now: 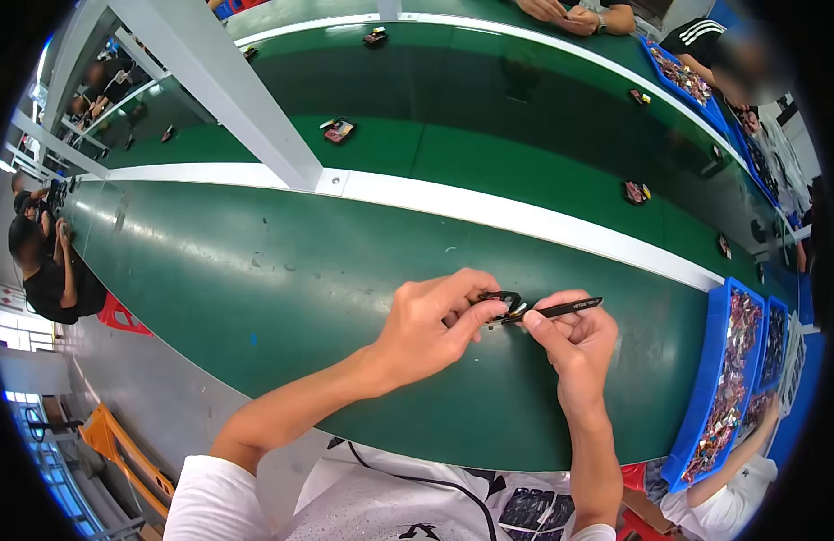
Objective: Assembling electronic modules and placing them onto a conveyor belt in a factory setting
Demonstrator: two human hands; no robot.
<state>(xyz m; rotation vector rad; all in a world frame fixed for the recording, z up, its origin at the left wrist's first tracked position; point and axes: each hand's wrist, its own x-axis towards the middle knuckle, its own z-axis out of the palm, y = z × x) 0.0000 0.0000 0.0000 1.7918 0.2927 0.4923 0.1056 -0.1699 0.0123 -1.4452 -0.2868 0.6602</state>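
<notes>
Over the dark green table [282, 270], both my hands hold a small black item. It has a rounded loop [507, 297] at its left end and a flat black bar [575, 307] with pale print at its right. My left hand [424, 326] pinches the loop side between thumb and fingers. My right hand [575, 341] is closed on the bar, with the thumb on its near side. The fingers partly hide where loop and bar meet, and I cannot tell exactly what kind of item it is.
A blue bin [696, 397] full of small colourful pieces stands at the table's right end. Beyond a white rail [489, 221], a green conveyor belt [462, 135] carries several small packs. A grey post [228, 90] rises at left. Co-workers sit around. A pack of black items [534, 512] lies near my lap.
</notes>
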